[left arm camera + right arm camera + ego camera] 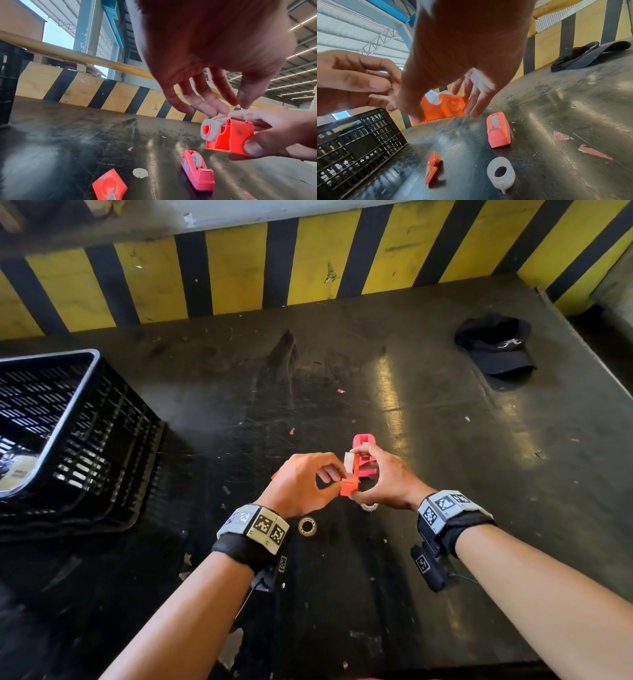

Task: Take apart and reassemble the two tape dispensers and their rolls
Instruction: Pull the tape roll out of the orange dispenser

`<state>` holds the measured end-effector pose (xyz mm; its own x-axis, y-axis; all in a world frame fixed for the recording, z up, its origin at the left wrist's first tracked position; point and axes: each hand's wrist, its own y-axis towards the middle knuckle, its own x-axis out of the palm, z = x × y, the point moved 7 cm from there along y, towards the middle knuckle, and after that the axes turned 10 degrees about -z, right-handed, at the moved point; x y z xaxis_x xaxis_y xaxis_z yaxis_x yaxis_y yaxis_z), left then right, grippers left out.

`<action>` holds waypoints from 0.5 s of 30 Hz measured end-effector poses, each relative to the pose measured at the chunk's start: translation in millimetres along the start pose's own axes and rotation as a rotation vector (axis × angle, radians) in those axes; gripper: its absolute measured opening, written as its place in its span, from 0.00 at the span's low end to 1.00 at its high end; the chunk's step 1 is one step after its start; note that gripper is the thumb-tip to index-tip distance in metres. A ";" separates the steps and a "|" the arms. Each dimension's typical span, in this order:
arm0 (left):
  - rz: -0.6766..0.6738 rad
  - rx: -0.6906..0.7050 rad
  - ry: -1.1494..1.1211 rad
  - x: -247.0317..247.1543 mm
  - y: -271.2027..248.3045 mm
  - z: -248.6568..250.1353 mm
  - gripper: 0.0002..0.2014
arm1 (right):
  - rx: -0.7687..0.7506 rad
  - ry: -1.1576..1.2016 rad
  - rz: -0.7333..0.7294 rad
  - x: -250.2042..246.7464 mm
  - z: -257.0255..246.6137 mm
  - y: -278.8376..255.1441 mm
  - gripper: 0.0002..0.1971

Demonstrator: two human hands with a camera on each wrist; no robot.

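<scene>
Black cap (496, 347) shows a white "A".

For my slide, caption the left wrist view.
Right hand grips orange dispenser; left hand reaches its roll.

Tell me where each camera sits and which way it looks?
Head: on the head, looking down at both hands, forearms and the table.
Left wrist: along the left hand at the orange dispenser.
Right wrist: along the right hand toward the crate.
Both wrist views share the pink dispenser.
</scene>
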<state>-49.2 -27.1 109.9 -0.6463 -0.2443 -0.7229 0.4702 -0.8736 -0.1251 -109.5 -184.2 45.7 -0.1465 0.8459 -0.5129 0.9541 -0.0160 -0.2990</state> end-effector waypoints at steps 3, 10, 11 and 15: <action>0.058 -0.015 0.039 -0.6 2.0 -1.4 0.11 | 0.010 -0.012 0.001 -2.0 -1.3 1.3 0.44; -0.107 -0.005 0.298 1.0 20.0 4.9 0.20 | 0.042 -0.083 -0.044 -3.6 -3.5 0.0 0.44; -0.143 0.004 0.348 2.0 22.5 6.8 0.22 | 0.047 -0.091 -0.047 -3.5 -4.4 -0.2 0.44; -0.225 0.028 0.497 7.1 30.0 7.6 0.22 | 0.051 -0.107 -0.041 -0.9 -5.4 -0.8 0.44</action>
<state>-44.2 -58.3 106.2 -0.3638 0.1724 -0.9154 0.3325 -0.8939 -0.3005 -108.7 -182.0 50.7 -0.2144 0.7849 -0.5813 0.9328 -0.0119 -0.3602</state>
